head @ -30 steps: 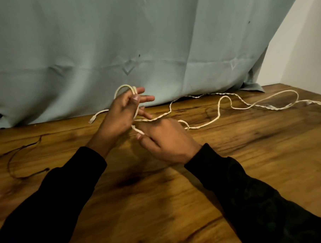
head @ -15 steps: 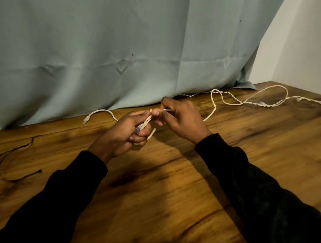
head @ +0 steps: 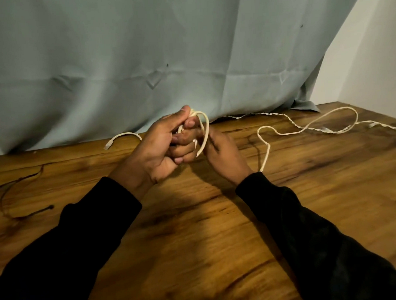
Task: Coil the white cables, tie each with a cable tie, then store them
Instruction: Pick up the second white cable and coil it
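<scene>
Above the table (head: 219,239), gripped the coil (head: 204,131) in curled left hand (head: 160,149), thumb clamping loops so none sprang loose. Fed cable (head: 266,151) with right hand (head: 224,153); grip hidden, cannot tell. Left plenty trailing rightward, uncoiled.

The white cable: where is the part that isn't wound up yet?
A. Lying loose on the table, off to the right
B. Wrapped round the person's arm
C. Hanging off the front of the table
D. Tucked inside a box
A: from the loops gripped in the left hand, the white cable trails loose over the wooden table to the right, past the right hand.
</scene>
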